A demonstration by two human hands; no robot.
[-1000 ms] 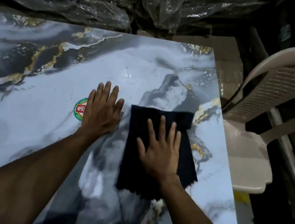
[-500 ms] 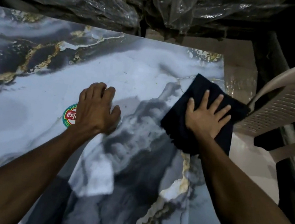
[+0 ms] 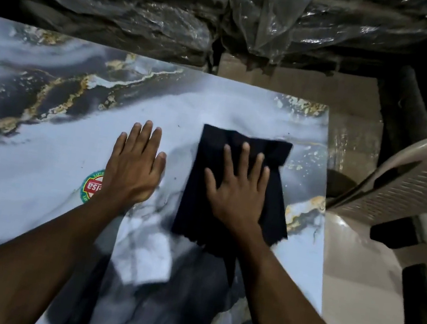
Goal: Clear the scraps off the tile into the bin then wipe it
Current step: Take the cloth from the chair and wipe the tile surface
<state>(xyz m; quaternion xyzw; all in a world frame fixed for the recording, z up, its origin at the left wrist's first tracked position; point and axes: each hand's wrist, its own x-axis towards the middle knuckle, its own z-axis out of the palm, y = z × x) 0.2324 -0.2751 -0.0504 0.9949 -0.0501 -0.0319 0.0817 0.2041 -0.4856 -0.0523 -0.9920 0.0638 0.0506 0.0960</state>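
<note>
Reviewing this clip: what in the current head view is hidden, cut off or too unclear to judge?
- Round red-and-green sticker: half under the left hand; lettering only partly readable.
- Grey-and-gold marbled tile: cut off by the left and bottom frame edges.
- Tile surface under the black folded cloth, pressed flat by the right hand: hidden, so cleanliness unknown.
- Bin: not in view.
- Beige plastic chair: cut off by the right edge.

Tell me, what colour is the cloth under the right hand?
The cloth is plain black or very dark navy, with no pattern; the head view shows it.
</note>
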